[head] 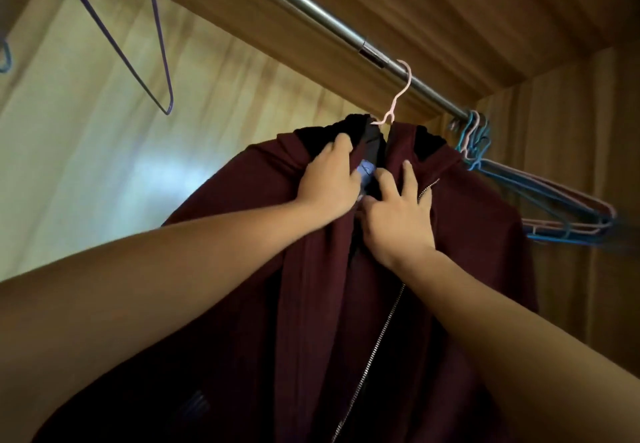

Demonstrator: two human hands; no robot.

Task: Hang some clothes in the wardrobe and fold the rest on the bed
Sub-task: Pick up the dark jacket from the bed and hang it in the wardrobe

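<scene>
A dark maroon zip jacket (464, 220) with a black collar hangs on a pink hanger (398, 99), whose hook sits over the steel wardrobe rail (311, 9). My left hand (329, 182) grips the jacket's left front edge just below the collar. On the right front edge beside the zipper, my right hand (398, 214) presses with its fingers spread and the thumb tucked into the opening. A blue label shows between the two hands.
A purple wire hanger (162, 61) hangs empty at the upper left. A bunch of blue and pink hangers (561, 210) hangs on the rail at the far right, close to the wardrobe's wooden side wall (588, 130). The wooden back panel (104, 165) is behind.
</scene>
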